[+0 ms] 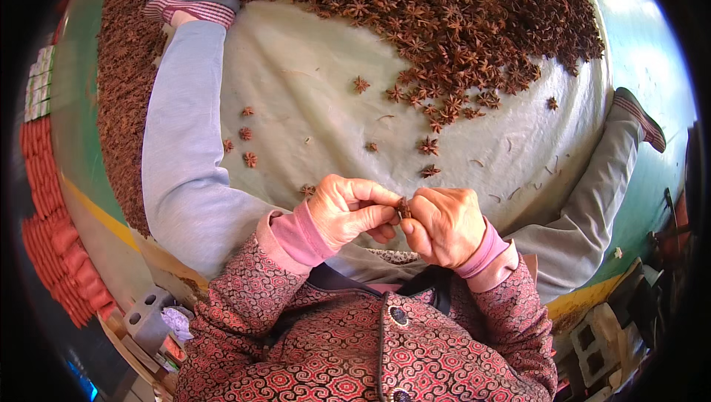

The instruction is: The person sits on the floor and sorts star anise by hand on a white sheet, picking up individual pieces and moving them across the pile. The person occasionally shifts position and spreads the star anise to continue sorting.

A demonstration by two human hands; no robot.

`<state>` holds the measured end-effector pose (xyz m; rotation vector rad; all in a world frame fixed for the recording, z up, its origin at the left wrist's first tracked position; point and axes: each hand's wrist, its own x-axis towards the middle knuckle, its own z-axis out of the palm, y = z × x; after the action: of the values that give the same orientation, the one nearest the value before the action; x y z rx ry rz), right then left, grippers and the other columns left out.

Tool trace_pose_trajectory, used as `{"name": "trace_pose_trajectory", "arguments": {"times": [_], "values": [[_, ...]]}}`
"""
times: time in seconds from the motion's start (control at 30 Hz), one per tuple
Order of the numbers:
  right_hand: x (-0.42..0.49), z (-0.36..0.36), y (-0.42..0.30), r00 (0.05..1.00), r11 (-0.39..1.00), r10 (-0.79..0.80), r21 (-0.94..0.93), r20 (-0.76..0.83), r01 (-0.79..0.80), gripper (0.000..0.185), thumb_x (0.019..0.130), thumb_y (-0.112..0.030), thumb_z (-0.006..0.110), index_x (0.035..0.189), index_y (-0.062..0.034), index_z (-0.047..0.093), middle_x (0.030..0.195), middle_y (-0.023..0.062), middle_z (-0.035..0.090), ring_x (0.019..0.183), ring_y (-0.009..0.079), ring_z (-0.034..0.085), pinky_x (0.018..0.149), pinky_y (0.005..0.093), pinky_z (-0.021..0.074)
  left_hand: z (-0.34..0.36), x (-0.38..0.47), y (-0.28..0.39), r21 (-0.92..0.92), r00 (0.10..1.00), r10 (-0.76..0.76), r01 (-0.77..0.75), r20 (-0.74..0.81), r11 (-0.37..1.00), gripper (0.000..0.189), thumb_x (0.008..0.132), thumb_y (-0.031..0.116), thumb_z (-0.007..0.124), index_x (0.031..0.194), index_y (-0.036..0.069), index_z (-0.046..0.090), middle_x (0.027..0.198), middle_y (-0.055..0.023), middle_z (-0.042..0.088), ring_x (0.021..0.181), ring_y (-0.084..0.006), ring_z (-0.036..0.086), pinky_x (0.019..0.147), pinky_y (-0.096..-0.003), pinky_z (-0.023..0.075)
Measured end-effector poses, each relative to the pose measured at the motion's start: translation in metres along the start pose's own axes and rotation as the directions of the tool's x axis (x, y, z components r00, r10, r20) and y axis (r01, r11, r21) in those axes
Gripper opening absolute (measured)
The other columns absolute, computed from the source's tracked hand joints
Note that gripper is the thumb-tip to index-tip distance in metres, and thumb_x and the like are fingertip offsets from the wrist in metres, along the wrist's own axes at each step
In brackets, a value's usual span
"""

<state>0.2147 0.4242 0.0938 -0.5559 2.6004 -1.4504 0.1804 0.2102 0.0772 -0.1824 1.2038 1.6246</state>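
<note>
Between my fingertips, in front of my jacket, is a small brown star anise pod (404, 207). My left hand (355, 210) pinches it with thumb and forefinger from the left. My right hand (442, 225), its fingers curled, grips it from the right side. Beyond them a large heap of star anise (455, 19) covers the far part of a pale sheet (311, 96). Loose star anise (429, 146) lie just past my hands, and several more (250, 159) lie near my left leg. Thin curved stems or bits are scattered on the sheet at the right.
My legs (186, 102) are spread on both sides of the sheet. A band of finer brown material (125, 96) runs along the left. Stacked red sacks (61, 257) stand at far left. Grey hollow blocks (149, 313) sit at lower left, with another block (595, 346) at lower right.
</note>
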Motion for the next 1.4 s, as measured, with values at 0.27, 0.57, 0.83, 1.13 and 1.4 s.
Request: {"name": "trace_pose_trajectory", "arguments": {"times": [0.27,0.57,0.83,1.13,1.4], "values": [[0.046,-0.018,0.018,0.973,0.899,0.134,-0.389,-0.188,-0.199,0.039,0.079,-0.034,0.078,0.105,-0.0070,0.066,0.087,0.0102,0.063,0.074,0.0314,0.066,0.062,0.0390,0.0526,0.086,0.056,-0.037,0.548,0.977,0.155,-0.209,0.143,0.810,0.020,0.095,0.022,0.064,0.107,0.006,0.066,0.102,-0.0120,0.069,0.088,-0.0206,0.067,0.075,-0.0320,0.0561],[-0.002,-0.004,0.084,0.925,0.924,0.331,0.262,-0.184,-0.279,0.005,0.086,-0.007,0.069,0.089,-0.0032,0.072,0.074,0.0069,0.063,0.065,0.0178,0.061,0.061,0.0298,0.0478,0.026,0.089,-0.035,0.069,0.935,0.264,-0.255,-0.236,0.965,0.030,0.095,0.021,0.068,0.116,0.001,0.060,0.091,-0.0031,0.066,0.080,-0.0135,0.067,0.071,-0.0278,0.0574],[-0.061,-0.028,0.064,0.656,0.610,0.755,0.371,-0.004,-0.700,0.013,0.086,-0.011,0.074,0.088,0.0005,0.068,0.075,0.0019,0.066,0.064,0.0140,0.060,0.061,0.0272,0.0478,0.004,0.019,0.004,0.607,0.992,-0.032,-0.051,0.124,0.793,0.030,0.091,0.009,0.069,0.116,-0.003,0.058,0.104,-0.0104,0.068,0.089,-0.0199,0.069,0.076,-0.0312,0.0572],[-0.011,0.018,0.092,0.865,0.761,0.386,-0.419,-0.320,-0.495,0.022,0.089,-0.026,0.068,0.101,-0.0068,0.067,0.095,0.0102,0.066,0.085,0.0318,0.065,0.074,0.0402,0.0514,-0.044,0.104,-0.018,0.992,0.835,0.539,0.054,-0.107,0.114,0.020,0.087,0.010,0.069,0.102,0.002,0.058,0.101,-0.0178,0.058,0.084,-0.0364,0.062,0.075,-0.0434,0.0539],[0.027,0.012,0.101,0.813,0.794,0.472,-0.237,-0.340,-0.560,0.026,0.091,-0.033,0.064,0.091,-0.0076,0.067,0.084,0.0122,0.069,0.080,0.0332,0.067,0.072,0.0444,0.0514,-0.007,0.103,-0.007,0.949,0.904,0.341,0.173,-0.260,0.265,0.017,0.090,0.018,0.060,0.079,0.005,0.061,0.080,-0.0184,0.064,0.073,-0.0371,0.064,0.067,-0.0468,0.0533]]}}
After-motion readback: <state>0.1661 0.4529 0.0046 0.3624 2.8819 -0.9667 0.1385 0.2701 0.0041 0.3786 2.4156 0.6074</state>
